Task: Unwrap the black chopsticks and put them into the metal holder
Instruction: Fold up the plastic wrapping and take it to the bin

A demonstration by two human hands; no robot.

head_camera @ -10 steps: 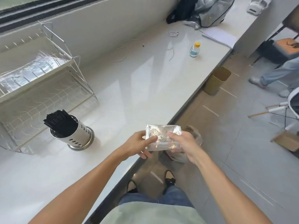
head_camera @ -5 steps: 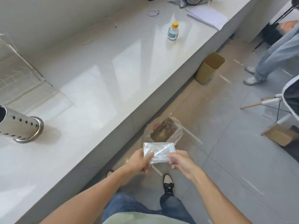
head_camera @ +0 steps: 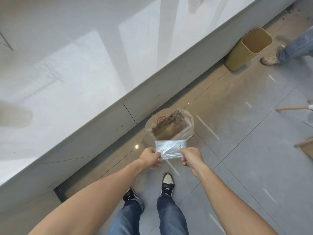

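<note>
White stone makes up the counter, which fills the upper left of the view and on whose visible stretch neither the metal holder nor any black chopsticks can be seen; how many sit in the holder therefore cannot be told. Grey tiles of the floor take up the rest, and on them, against the counter's base, a plastic bag is stood open with brown paper scraps inside, with a tan bin farther along, well apart. Just above the bag's near rim a clear wrapper is held, flattened and crinkled, and nothing dark is seen inside it, so it is judged that this wrapper has been emptied and that only its disposal remains for this piece. Both forearms are stretched forward and down over the floor. The wrapper's left corner is pinched by the left hand, its fingers curled together around the edge, and the right edge is pinched by the right hand between thumb and curled fingers.
</note>
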